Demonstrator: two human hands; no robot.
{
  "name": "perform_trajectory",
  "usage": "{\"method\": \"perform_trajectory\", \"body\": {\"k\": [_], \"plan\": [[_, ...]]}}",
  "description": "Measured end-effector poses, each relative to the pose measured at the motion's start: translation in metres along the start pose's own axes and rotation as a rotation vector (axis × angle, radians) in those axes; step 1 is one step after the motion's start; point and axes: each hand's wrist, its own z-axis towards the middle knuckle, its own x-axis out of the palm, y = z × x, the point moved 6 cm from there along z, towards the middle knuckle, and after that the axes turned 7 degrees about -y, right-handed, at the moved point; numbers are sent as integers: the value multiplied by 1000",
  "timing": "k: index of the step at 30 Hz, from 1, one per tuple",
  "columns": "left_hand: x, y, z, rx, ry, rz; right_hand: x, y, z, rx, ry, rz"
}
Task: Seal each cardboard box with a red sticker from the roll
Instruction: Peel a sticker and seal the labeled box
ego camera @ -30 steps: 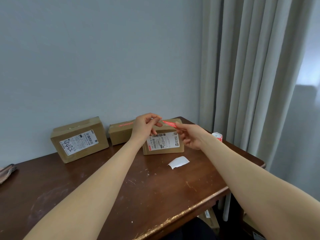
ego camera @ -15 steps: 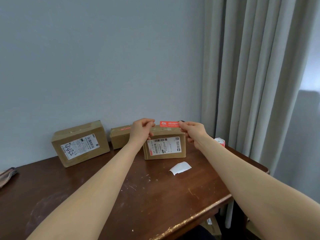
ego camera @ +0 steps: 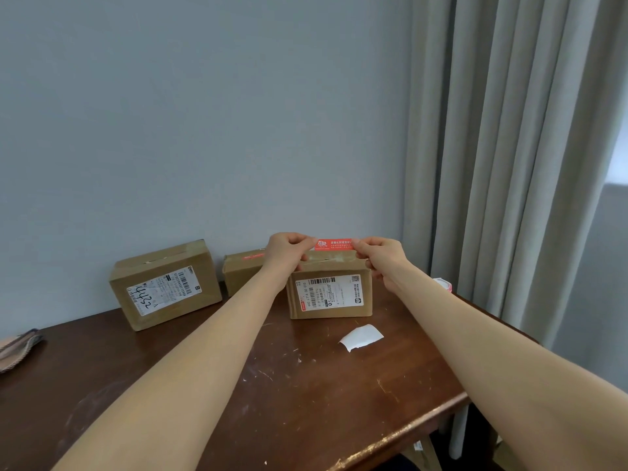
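A red sticker (ego camera: 333,244) is stretched flat between my two hands, just above the top of the right cardboard box (ego camera: 329,294). My left hand (ego camera: 289,250) pinches its left end and my right hand (ego camera: 379,258) pinches its right end. The middle box (ego camera: 242,270), partly hidden behind my left arm, carries a red sticker on its top. The left box (ego camera: 164,283) has a white label with handwriting. The sticker roll (ego camera: 443,284) peeks out behind my right forearm.
A torn white backing paper (ego camera: 361,337) lies on the brown wooden table (ego camera: 306,385) in front of the right box. A folded cloth (ego camera: 17,346) sits at the left edge. Grey curtains (ego camera: 509,164) hang at the right, a wall stands behind.
Both hands brought the sticker from a tilted hold into a level stretch over the right box's top. My right hand turned from palm-up to pinching the sticker's right end.
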Motion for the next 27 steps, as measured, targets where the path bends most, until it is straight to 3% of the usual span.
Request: {"method": "perform_trajectory", "body": {"k": [16,27], "plan": [[10,-36,15,292,-11,290,0,3,20,12,-38,-88],[10,-28,30,266,-14,248,-7,-5,39,51,-51,-40]]}}
